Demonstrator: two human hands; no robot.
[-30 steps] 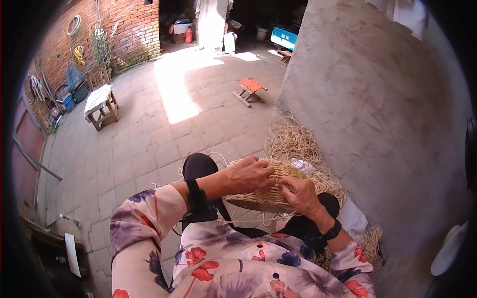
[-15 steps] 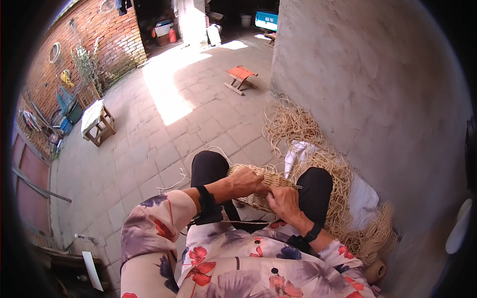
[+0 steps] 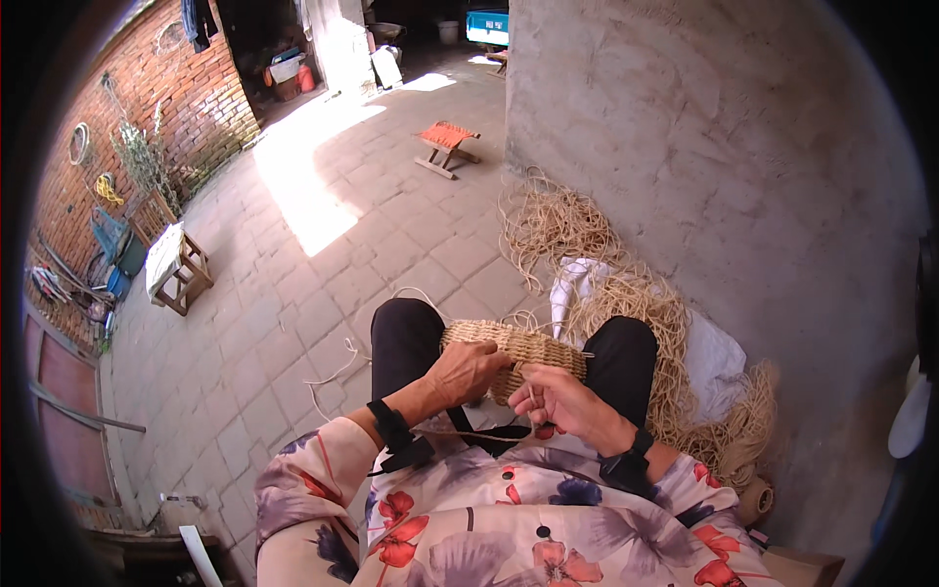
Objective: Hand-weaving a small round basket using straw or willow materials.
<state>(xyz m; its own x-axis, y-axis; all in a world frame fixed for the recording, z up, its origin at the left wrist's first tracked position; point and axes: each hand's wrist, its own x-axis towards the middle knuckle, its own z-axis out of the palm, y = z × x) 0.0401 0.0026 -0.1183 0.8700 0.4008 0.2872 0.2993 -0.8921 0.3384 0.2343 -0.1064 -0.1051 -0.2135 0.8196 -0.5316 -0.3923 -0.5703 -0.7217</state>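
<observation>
A woven straw-coloured cord piece (image 3: 533,344) lies across my knees, its ribbed rows facing up. My left hand (image 3: 469,372) is closed on its near edge, the fingertips partly hidden against the weave. Just right of it, my right hand (image 3: 565,399) is raised off the piece with thumb and fingers pinched on a length of pale cord (image 3: 468,438). That cord hangs in a slack line from the pinch towards my left wrist. A thin pale tip sticks out at the weave's right end; what it is I cannot tell.
Loose cord (image 3: 650,338) is heaped along the grey wall (image 3: 714,147) on my right, over white sacking (image 3: 716,362). An orange-topped folding stool (image 3: 448,137) stands ahead on the paving. A wooden chair (image 3: 176,264) is at left. A cord spool (image 3: 755,501) sits by my right elbow.
My right hand has come off the weave and drawn back with the cord between its fingers. My left hand has shifted slightly nearer me along the piece. The whole view has turned a little.
</observation>
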